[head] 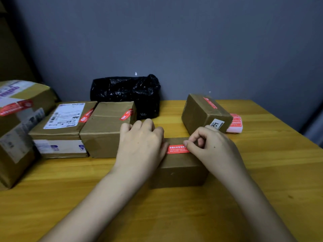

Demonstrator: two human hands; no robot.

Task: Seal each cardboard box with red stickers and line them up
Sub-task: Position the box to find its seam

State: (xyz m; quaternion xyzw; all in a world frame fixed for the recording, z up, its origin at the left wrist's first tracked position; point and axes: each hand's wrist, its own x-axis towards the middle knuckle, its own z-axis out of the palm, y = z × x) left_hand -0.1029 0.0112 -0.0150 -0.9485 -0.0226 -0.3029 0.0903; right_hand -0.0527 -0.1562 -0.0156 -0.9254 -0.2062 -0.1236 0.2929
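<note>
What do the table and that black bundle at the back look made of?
The table looks like wood with a smooth yellowish finish: plank seams and grain show. The black bundle looks like thin plastic film, probably a bag: crinkled and glossy.

Five cardboard boxes (180, 165); five red stickers (177, 149); one black bag (125, 91)

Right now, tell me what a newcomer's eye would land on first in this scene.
The eye goes first to the red sticker on top of the small cardboard box at the table's centre, with the left hand resting on the box and the right hand pinching the sticker's end. Next come the stickered boxes lined up at the left, and the black plastic bag against the grey wall behind.
</note>
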